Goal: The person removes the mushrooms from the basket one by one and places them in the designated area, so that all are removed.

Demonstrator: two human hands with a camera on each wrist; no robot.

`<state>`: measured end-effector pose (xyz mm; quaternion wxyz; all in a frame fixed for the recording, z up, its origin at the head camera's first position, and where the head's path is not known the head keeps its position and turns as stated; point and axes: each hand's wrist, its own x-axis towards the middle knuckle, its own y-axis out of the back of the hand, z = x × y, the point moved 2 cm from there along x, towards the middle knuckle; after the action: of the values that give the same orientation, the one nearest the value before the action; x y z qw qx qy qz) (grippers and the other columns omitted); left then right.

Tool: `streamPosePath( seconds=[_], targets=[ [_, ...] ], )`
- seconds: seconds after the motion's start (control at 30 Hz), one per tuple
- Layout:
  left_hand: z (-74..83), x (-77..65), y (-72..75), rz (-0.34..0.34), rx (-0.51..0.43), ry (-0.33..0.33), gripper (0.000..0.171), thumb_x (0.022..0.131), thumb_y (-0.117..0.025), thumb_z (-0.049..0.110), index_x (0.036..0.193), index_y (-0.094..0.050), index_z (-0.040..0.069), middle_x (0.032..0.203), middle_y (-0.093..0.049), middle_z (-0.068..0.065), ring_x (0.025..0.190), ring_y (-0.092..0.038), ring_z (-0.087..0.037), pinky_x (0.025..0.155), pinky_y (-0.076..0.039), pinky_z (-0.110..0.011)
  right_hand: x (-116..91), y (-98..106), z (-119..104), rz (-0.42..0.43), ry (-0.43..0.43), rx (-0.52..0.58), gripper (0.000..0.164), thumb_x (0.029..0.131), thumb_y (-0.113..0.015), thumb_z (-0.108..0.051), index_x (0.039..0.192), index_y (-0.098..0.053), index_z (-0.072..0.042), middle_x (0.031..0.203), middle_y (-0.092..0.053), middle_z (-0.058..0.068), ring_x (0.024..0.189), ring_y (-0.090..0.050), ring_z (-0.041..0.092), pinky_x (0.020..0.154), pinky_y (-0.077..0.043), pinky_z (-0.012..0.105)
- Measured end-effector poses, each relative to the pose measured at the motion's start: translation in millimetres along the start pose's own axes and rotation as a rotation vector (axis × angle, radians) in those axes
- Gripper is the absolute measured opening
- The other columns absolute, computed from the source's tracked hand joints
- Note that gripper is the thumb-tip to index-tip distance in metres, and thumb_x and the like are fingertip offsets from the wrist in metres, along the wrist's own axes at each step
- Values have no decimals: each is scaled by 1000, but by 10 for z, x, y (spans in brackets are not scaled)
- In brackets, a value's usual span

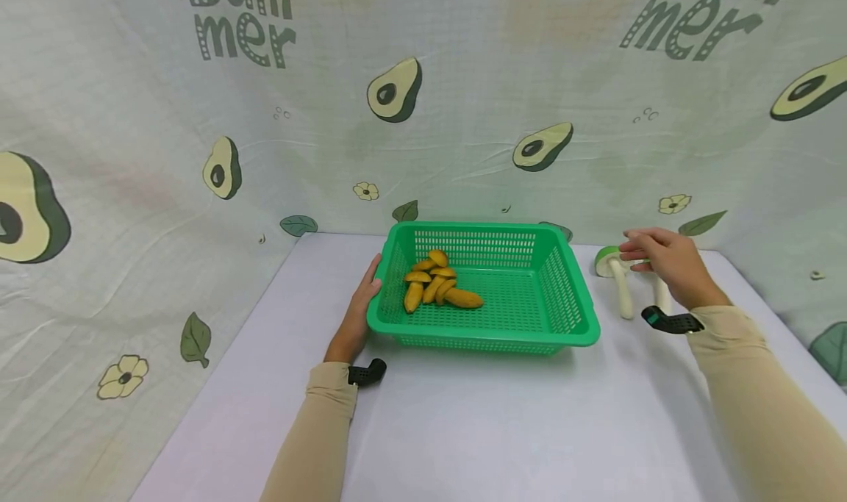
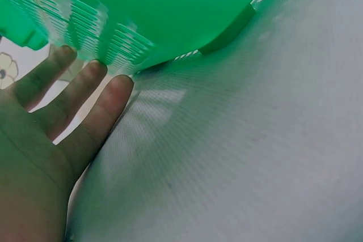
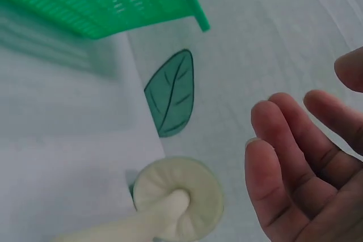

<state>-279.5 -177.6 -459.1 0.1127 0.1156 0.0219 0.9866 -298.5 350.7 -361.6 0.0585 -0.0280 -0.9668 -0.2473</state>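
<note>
A green plastic basket (image 1: 508, 296) stands on the table with several yellow-brown mushrooms (image 1: 414, 295) gathered at its left end. Along the basket's left wall lies my left hand (image 1: 357, 314); its straight fingers (image 2: 91, 86) are at the slotted side in the left wrist view. My right hand (image 1: 675, 267) hovers right of the basket, fingers loosely bent with nothing between them. Just beside and below it lies a mushroom (image 3: 207, 199) with a green cap and a long white stem. Another white stem (image 1: 662, 295) shows partly under the right hand, its top hidden.
The white table (image 1: 490, 414) extends in front of the basket and to both sides. A cloth printed with avocados (image 1: 395, 90) and leaves hangs behind the table's back edge and along the sides.
</note>
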Motion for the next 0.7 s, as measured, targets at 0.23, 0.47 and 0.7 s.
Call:
streamPosePath(
  seconds=[0.23,0.47,0.7],
  targets=[
    [41,-19,-5,5,3,9,57,106,-33,50,160,-16,41,162,-14,21,149,-7,-6,120,-4,-51,61,-249,-283,-155,23,33,63,103,-51,-48,142,-48,0,119,-65,8,102,-65,11,83,-56,28],
    [63,-25,-8,14,12,1,57,106,-33,50,160,-17,41,163,-14,20,149,-8,-7,120,-4,-52,109,-561,-488,-247,50,119,61,102,-54,-45,142,-48,1,127,-60,23,114,-63,33,87,-56,33],
    [41,-22,-15,6,9,-14,56,106,-33,50,159,-18,42,163,-14,20,150,-7,-7,120,-3,-51,151,-808,-628,-347,98,163,60,106,-50,-39,145,-44,6,130,-56,29,111,-65,24,88,-55,33]
  ],
)
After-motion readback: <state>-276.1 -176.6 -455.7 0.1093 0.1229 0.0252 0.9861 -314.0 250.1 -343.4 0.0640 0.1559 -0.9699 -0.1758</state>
